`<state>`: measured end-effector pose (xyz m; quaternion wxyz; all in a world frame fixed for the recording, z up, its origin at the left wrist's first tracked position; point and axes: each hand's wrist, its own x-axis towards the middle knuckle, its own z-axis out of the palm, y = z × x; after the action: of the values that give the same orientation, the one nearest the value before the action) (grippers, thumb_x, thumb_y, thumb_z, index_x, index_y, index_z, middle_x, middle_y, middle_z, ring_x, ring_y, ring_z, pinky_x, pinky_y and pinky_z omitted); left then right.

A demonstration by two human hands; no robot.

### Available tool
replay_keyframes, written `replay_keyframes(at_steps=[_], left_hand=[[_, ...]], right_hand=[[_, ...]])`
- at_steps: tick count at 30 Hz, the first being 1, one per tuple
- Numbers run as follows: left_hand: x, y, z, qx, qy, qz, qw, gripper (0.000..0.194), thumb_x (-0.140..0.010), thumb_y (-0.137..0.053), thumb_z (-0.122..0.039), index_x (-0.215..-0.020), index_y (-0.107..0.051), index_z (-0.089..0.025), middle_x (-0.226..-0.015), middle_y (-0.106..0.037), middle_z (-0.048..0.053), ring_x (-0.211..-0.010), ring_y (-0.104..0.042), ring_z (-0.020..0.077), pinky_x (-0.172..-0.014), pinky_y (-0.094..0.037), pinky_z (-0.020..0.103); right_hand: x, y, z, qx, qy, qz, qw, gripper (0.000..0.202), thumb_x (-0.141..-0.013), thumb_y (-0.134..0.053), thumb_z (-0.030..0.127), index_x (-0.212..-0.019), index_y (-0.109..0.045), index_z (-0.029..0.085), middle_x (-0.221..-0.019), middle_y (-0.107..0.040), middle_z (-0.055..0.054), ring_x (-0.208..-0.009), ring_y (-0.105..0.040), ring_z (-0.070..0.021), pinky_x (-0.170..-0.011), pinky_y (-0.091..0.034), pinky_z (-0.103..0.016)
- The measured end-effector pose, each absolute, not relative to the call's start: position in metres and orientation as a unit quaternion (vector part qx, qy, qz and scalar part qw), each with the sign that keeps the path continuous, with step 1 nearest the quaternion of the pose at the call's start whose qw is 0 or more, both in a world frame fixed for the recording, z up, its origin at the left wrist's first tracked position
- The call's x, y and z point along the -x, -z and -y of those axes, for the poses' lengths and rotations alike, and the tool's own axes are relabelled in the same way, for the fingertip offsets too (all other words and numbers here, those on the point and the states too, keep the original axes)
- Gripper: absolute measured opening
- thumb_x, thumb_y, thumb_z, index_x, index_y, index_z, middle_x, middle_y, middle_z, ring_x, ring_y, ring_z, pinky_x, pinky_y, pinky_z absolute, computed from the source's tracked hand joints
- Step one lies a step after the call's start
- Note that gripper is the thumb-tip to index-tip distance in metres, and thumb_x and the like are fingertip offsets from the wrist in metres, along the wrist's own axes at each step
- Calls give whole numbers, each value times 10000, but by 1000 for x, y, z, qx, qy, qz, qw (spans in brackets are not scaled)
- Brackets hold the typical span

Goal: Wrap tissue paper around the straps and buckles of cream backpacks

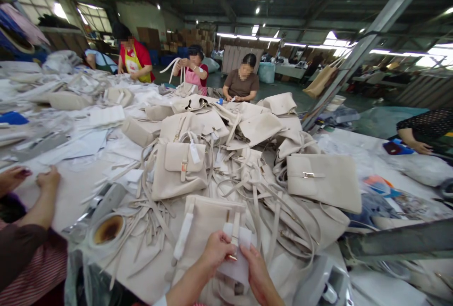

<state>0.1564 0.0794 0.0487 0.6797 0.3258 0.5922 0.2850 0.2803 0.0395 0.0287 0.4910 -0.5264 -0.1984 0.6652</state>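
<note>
At the near edge of the table [78, 188], at about 6 o'clock in your view, your two hands meet over a cream handbag [208, 230] that lies flat in front of you. Your left hand [215, 251] has its fingers closed on a white wrapping piece [238, 254] around the bag's clasp strap, and your right hand [257, 268] pinches the same white piece from the 5 o'clock side; the two hands are nearly touching. A small gold clasp end [231, 258] shows between them.

Toward 12 o'clock from the bag sits a heap of cream handbags [226, 145] with loose straps spilling around it, one upright bag with a tag [180, 167] just beyond yours. At 2 o'clock a flat cream clutch [323, 181] lies on the pile. At 9 o'clock a co-worker's hands [33, 178] rest on the table, and a tape roll [108, 230] lies near them at 8 o'clock. Far off at 12 o'clock, three people work at the table's far side.
</note>
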Motion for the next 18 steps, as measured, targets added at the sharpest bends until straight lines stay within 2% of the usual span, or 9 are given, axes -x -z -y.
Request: replay_keyframes(at_steps=[3,6,10,13,16,18], left_hand=[[-161,-46,-78,-352,-287,-605,654,242,-577,-652,-153,-588,-423,-229,-453,-492,-75,-412,-454,108,-481,-339,252],[-158,-44,-78,-384,-282,-617,626,233,-573,-674,-188,-543,-446,-223,-430,-477,-71,-423,-447,119,-492,-325,262],[-143,-47,-87,-414,-288,-616,606,205,-507,-730,-209,-527,-526,-197,-498,-511,-53,-604,-501,150,-598,-352,259],[-132,-52,-100,-392,-296,-616,616,237,-593,-699,-381,-645,-558,-198,-636,-560,-33,-733,-530,173,-670,-378,266],[-134,-54,-108,-350,-256,-590,681,407,-669,-585,-585,-733,-590,-183,-689,-607,11,-675,-556,191,-631,-407,300],[-144,-52,-108,-334,-232,-564,718,434,-650,-604,-596,-717,-617,-167,-665,-620,33,-627,-560,196,-604,-412,308]], right_hand=[[-274,-36,-44,524,-670,169,498,547,-623,-779,541,-993,-686,150,-878,-768,-79,-844,-708,-292,-767,-545,-395],[-269,-38,-44,513,-678,165,499,574,-609,-814,503,-1030,-673,139,-935,-770,-97,-889,-710,-305,-803,-547,-408],[-269,-37,-43,515,-671,145,513,649,-589,-838,468,-1111,-641,136,-948,-772,-94,-919,-708,-312,-806,-551,-403],[-270,-33,-43,508,-669,142,524,679,-618,-825,465,-1172,-609,137,-947,-772,-93,-862,-718,-298,-760,-559,-397],[-272,-23,-44,499,-668,159,528,673,-650,-803,479,-1194,-597,142,-939,-771,-87,-841,-718,-281,-756,-556,-385],[-274,-15,-45,513,-653,177,527,686,-640,-801,498,-1196,-600,149,-932,-771,-79,-843,-715,-281,-756,-554,-380]])
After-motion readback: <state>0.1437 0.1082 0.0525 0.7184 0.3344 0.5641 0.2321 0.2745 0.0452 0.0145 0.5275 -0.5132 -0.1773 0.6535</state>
